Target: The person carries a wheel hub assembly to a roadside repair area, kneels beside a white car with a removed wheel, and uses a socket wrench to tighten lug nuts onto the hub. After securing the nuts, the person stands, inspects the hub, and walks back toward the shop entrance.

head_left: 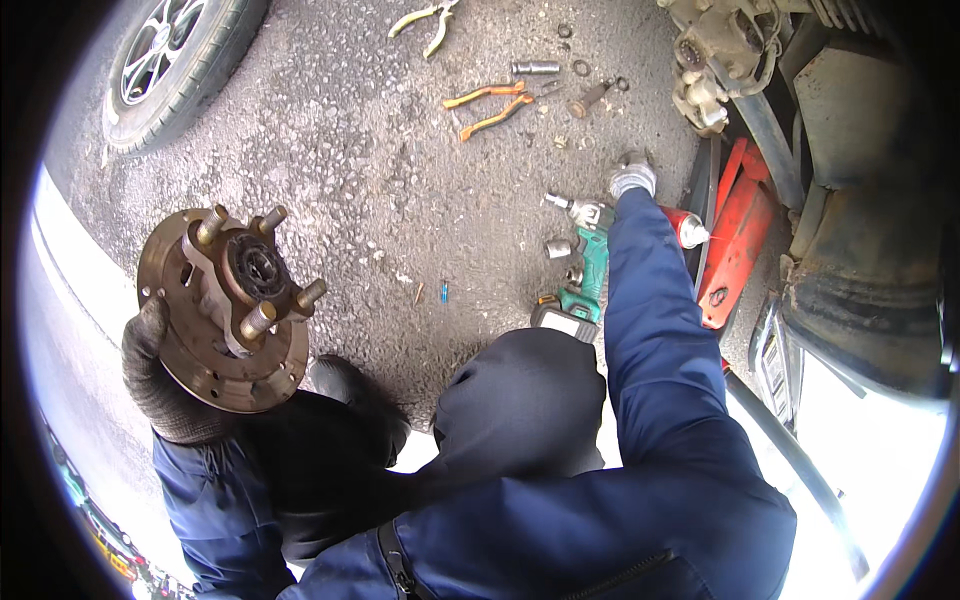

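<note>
My left hand (pixel 165 385), in a dark knitted glove, grips the rim of a rusty wheel hub (pixel 222 355). The hub is held up at the left, with its thick studs and splined centre facing up. My right hand (pixel 632 178), in a paler glove, reaches forward low over the ground; its fingers are too small and blurred to make out. Close to my right forearm lies a red spray can (pixel 688 228) with a white nozzle, partly covered by the sleeve. A green cordless impact wrench (pixel 592 265) lies just left of that forearm, near a short socket (pixel 557 248).
Orange-handled pliers (pixel 490 105), a long socket (pixel 535 68), a bolt (pixel 590 98) and rings lie ahead. Yellow-handled pliers (pixel 425 22) are farther off. A wheel (pixel 170 70) stands at far left. At right are a red jack (pixel 738 245) and car suspension parts (pixel 715 60).
</note>
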